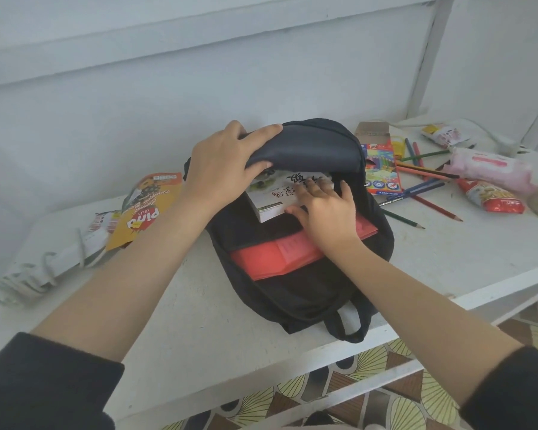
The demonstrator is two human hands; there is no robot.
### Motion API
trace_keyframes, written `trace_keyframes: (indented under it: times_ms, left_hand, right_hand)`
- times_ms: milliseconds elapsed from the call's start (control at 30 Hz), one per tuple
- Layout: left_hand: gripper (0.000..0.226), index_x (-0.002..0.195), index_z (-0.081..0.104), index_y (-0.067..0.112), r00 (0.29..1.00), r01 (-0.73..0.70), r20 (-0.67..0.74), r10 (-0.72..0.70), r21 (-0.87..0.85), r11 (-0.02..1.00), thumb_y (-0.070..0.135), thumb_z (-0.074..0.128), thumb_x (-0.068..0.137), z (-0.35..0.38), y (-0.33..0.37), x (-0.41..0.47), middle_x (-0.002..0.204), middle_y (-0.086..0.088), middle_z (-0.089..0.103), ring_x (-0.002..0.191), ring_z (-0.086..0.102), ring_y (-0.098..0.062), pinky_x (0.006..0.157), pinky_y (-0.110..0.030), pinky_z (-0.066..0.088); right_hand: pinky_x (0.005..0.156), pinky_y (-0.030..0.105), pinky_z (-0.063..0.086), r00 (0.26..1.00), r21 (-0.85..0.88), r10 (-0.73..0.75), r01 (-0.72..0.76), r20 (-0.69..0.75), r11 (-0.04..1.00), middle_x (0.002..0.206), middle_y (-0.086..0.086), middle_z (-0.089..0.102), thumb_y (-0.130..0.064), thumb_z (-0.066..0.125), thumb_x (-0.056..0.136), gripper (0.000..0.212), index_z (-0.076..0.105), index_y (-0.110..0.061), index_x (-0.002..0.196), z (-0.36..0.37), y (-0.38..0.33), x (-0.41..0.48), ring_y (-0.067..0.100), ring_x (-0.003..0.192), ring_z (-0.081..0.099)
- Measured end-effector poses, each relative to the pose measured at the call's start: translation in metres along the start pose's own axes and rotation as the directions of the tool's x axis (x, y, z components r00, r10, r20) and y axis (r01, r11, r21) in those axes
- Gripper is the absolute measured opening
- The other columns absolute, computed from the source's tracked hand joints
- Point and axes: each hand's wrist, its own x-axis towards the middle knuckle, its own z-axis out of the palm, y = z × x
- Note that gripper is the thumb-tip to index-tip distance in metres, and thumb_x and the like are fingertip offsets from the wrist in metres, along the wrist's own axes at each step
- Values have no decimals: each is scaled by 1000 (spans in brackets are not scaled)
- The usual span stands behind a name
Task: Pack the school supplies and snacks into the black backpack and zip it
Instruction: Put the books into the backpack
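Observation:
The black backpack (311, 293) lies open on the white table (199, 321). My left hand (227, 162) grips its front flap and holds it lifted. My right hand (323, 209) lies flat on a thick white book (271, 203) that sits half inside the main compartment. A red folder (267, 259) rests in the pocket nearer to me. Several loose coloured pencils (429, 178) and a Staedtler pencil box (382, 172) lie to the right of the bag.
An orange snack pouch (146, 209) and a folded white umbrella (50, 265) lie left of the bag. A pink wipes pack (491, 169), a red snack bag (491, 197) and a small packet (444, 135) sit at the right. The table edge runs close in front.

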Motion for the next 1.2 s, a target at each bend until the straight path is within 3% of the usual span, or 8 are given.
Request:
trace_keyframes:
  times_ms: [133,333,500,667,900,1200]
  left_hand:
    - [50,134,48,37,1000,4,-30,-4,11,1000,34,63,86,-1,-1,-4,92,-9,53,78,56,-29,59,-29,30]
    - [51,134,47,37,999,7,-47,-6,23,1000,32,64,86,-4,-1,-8,94,-10,54,81,57,-31,59,-30,31]
    - [51,134,48,36,999,7,-52,-5,26,1000,32,64,85,-1,-1,-7,94,-10,54,80,56,-30,59,-29,31]
    - [51,132,51,33,997,-24,-73,26,35,999,28,65,84,0,0,-8,90,-11,54,74,57,-30,56,-28,32]
    - [53,132,51,31,990,-112,-78,118,77,991,21,67,83,1,0,-12,88,-11,53,69,55,-29,52,-27,31]
    - [54,134,50,28,990,-111,-73,117,81,991,18,66,83,6,8,-18,90,-13,54,71,55,-30,51,-29,35]
  right_hand:
    - [105,59,26,999,-14,45,-46,-21,999,118,13,66,-40,67,81,45,65,-15,119,2,-5,6,30,117,57]
    - [112,47,17,990,-31,77,-74,117,997,140,8,48,-41,46,96,52,41,-15,141,-4,-4,25,29,135,33]
    - [116,45,2,979,25,61,-67,197,997,157,15,12,-42,33,98,66,10,-8,151,-13,-14,-4,28,146,6]
    - [115,47,-8,941,-19,24,-18,337,1000,158,9,-10,-50,19,98,66,-10,-22,150,-6,-6,-18,26,146,-9]
    - [107,54,-21,935,-109,130,-99,329,989,159,4,-11,-58,11,95,66,-11,-28,149,-4,-7,-8,29,144,-16]
    - [111,55,-13,926,-159,84,-27,368,987,159,9,-6,-57,12,96,66,-8,-27,150,-10,-1,-5,31,145,-9]
